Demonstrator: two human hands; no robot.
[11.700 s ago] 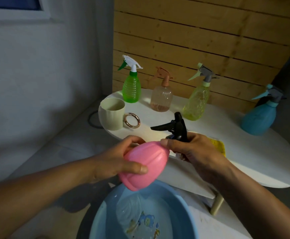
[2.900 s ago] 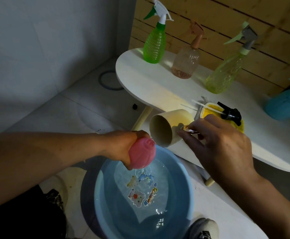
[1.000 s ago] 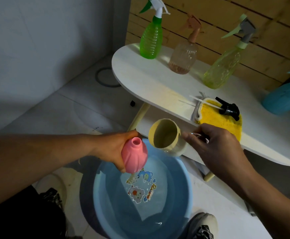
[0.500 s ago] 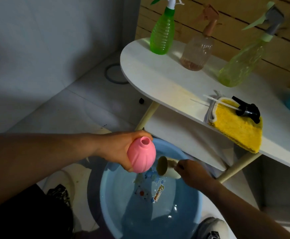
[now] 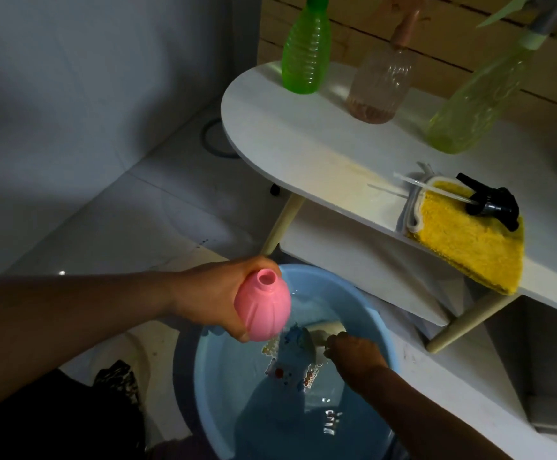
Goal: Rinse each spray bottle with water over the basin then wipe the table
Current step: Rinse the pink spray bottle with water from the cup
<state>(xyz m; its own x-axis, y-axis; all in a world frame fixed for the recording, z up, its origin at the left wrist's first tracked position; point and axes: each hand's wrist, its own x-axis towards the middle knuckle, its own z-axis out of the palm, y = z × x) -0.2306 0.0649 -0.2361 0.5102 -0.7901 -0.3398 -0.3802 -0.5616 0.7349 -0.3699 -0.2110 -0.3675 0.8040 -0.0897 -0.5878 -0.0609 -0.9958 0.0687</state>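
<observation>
My left hand (image 5: 217,295) grips the pink bottle (image 5: 262,308), which has no spray head; its open neck points up over the left rim of the blue basin (image 5: 381,330). My right hand (image 5: 353,355) holds the cream cup (image 5: 323,330) by its handle, tipped on its side and dipped into the water in the basin. The black spray head (image 5: 491,204) with its clear tube lies on the yellow cloth (image 5: 469,245) at the front edge of the white table (image 5: 290,141).
A green bottle (image 5: 305,51), a clear pinkish bottle (image 5: 381,84) and a yellow-green bottle (image 5: 476,101) stand along the table's back by a wooden wall. A lower shelf (image 5: 363,260) and table legs sit just behind the basin. Pale floor lies to the left.
My right hand has lowered the cup from beside the pink bottle down into the basin water. The left hand keeps the pink bottle over the basin, and the view has tilted further down.
</observation>
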